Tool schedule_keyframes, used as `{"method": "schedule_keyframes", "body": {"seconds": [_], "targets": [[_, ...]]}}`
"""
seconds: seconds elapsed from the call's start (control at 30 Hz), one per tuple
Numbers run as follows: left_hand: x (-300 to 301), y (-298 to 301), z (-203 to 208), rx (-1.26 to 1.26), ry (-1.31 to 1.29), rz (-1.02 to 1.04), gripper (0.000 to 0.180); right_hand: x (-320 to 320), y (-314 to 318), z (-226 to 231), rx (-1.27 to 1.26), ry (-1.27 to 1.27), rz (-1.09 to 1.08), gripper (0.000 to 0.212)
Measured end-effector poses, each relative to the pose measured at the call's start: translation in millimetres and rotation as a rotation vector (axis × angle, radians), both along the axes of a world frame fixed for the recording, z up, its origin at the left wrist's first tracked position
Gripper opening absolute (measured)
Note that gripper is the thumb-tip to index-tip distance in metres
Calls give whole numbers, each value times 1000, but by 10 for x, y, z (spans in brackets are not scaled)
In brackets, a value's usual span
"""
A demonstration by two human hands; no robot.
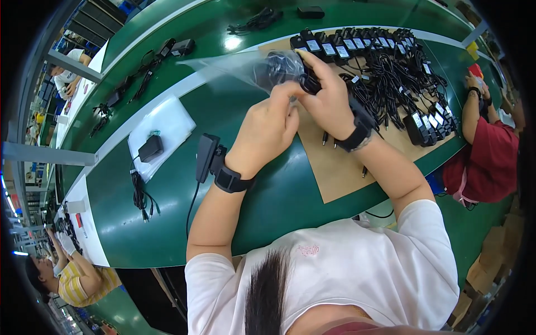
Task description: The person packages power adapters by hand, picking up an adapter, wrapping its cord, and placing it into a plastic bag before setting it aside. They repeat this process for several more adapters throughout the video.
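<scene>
In front of me, a clear plastic bag (241,68) stretches out to the left, with a black coiled cable (283,65) inside its right end. My right hand (329,96) is closed round a black power adapter (310,84) at the bag's mouth, though its fingers cover much of it. My left hand (263,129) is closed, its fingertips pinched at the bag's edge close to the right thumb. Left of that hand lies a stack of clear flat bags (181,118), and on it rests another black adapter (151,148) with its cable hanging down.
A brown sheet (329,178) at right carries several black adapters with white labels (349,44) and tangled cables (391,78). More adapters (182,47) lie on the green table (223,106) beyond a pale strip. A co-worker in a red shirt (494,153) works at far right.
</scene>
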State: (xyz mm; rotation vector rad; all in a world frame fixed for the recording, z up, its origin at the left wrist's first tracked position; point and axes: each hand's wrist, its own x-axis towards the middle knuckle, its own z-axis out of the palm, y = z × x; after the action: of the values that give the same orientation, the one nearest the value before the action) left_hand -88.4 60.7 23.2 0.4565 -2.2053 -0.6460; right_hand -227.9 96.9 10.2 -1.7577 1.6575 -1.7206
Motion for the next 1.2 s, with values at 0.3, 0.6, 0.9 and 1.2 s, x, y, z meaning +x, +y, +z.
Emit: {"method": "schedule_keyframes", "body": {"seconds": [0.3, 0.6, 0.9, 1.2], "targets": [[-29, 58, 117, 203, -109, 35, 30, -8, -5, -304, -87, 511, 152, 59], [2, 65, 91, 200, -145, 35, 32, -216, -88, 100, 666, -1061, 403, 20], [8, 24, 97, -65, 151, 55, 20, 31, -1, 86, 38, -408, 300, 36], [21, 46, -16, -233, 187, 4, 14, -54, 6, -4, -38, 148, 192, 45]]}}
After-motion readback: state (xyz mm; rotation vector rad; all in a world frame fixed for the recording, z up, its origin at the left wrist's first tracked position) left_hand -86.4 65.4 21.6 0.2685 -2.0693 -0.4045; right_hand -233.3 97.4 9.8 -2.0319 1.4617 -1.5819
